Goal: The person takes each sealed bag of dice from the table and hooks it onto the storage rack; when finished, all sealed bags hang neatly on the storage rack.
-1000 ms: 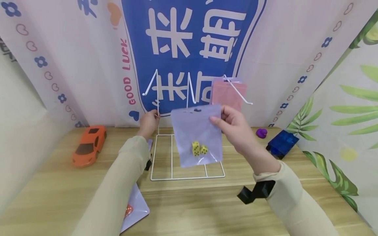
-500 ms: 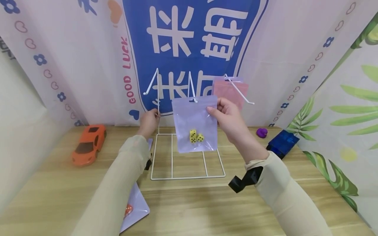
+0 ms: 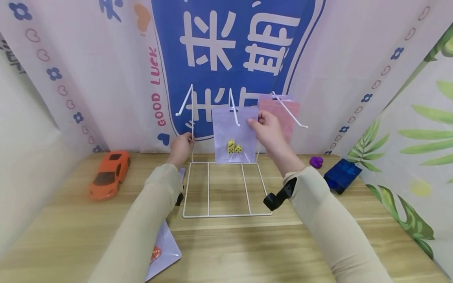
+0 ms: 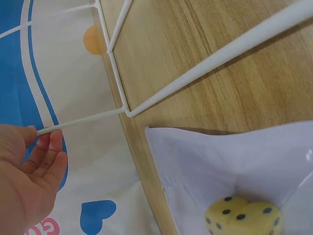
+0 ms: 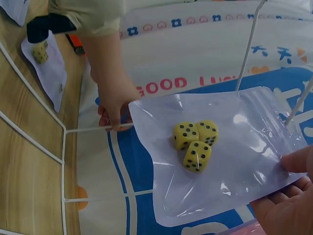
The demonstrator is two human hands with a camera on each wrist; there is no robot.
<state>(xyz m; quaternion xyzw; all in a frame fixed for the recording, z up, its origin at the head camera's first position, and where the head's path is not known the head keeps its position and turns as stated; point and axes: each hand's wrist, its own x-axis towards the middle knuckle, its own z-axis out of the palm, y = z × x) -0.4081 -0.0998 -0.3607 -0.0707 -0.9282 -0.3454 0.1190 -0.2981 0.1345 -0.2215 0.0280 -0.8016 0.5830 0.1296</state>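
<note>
My right hand (image 3: 270, 129) pinches the right edge of a translucent purple zip bag (image 3: 220, 131). Three yellow dice (image 5: 197, 156) lie inside it, clearest in the right wrist view. The bag is upright at the white wire rack's middle hook (image 3: 234, 109), whose prong passes through the top hole and sticks out in front. My left hand (image 3: 181, 148) pinches the rack's left upright (image 4: 85, 120) between thumb and fingers. On the right hook (image 3: 290, 114) hang a pink bag (image 3: 283, 112) and a purple one behind it. The left hook (image 3: 185, 101) carries nothing.
An orange toy car (image 3: 110, 175) stands at the left of the wooden table (image 3: 226, 251). Another purple bag with red dice (image 3: 155, 253) lies by my left forearm. Further right are a purple duck (image 3: 316, 162) and a blue box-like object (image 3: 342, 175).
My right hand has carried the dice bag up, away from me and slightly left, bringing its hole onto the middle prong. My left hand has kept its grip on the upright.
</note>
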